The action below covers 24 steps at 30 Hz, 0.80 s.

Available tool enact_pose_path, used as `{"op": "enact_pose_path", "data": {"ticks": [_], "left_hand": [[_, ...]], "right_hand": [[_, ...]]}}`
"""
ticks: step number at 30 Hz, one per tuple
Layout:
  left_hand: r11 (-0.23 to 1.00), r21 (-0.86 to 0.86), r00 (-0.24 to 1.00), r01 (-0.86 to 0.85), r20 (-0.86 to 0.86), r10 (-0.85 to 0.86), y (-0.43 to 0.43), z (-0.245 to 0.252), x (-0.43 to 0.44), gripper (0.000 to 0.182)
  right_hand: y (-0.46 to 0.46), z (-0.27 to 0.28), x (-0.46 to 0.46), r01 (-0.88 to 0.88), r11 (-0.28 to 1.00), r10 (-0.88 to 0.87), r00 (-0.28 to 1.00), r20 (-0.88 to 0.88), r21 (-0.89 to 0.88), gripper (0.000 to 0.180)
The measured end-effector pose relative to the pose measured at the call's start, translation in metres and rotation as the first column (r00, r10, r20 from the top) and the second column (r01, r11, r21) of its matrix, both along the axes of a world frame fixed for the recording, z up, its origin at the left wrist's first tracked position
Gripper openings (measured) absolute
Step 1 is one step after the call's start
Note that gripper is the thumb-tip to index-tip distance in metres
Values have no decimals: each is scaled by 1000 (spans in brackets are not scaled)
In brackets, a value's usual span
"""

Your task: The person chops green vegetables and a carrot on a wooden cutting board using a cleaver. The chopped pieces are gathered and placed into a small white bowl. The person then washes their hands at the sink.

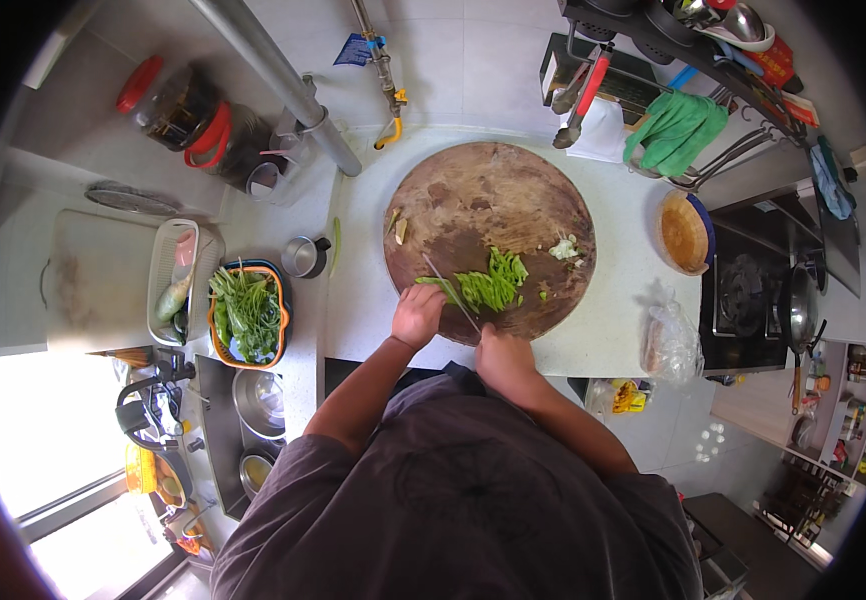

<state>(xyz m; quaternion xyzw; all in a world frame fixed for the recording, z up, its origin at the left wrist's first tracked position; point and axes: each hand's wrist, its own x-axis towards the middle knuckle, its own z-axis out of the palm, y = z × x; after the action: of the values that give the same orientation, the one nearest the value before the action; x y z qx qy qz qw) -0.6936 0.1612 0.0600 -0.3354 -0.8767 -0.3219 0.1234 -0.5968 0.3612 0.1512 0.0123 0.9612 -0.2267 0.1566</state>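
Observation:
My right hand [506, 358] grips a kitchen knife [449, 289], whose blade is seen nearly edge-on. The blade stands over a round wooden chopping board [489, 180], pointing away and to the left. My left hand [419, 313] is just left of the blade, fingers bent down on a long green vegetable [440, 283], probably a green pepper. Right of the blade is a pile of slanted green slices [494, 281]. Chopped pale pieces [564, 247], perhaps garlic, sit near the board's right edge. A yellowish piece [401, 231], perhaps ginger, rests at its left edge.
Left of the board are a metal cup [303, 256], an orange-rimmed basket of leafy greens [283, 296] and a white basket [154, 300] holding a radish. To the right stand a brown bowl [680, 232], a clear plastic bag [674, 345] and a gas stove [740, 300]. Utensils hang above.

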Motion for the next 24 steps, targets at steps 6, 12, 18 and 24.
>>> {"op": "enact_pose_path", "data": {"ticks": [6,12,18,24], "left_hand": [[995,-97,999,0,32,3,-4,0,-5,11],[999,-22,999,42,7,-42,-2,0,-8,10],[994,63,996,88,5,-88,-7,2,-12,11],[996,57,997,71,5,-72,-9,-3,-12,10]], "right_hand": [[-4,17,14,-53,998,48,994,97,45,19],[-16,-14,-12,10,1000,-11,998,64,22,21],[-12,-12,-18,72,997,-72,997,-8,-11,20],[-3,-1,-5,-53,998,52,997,63,24,20]]}}
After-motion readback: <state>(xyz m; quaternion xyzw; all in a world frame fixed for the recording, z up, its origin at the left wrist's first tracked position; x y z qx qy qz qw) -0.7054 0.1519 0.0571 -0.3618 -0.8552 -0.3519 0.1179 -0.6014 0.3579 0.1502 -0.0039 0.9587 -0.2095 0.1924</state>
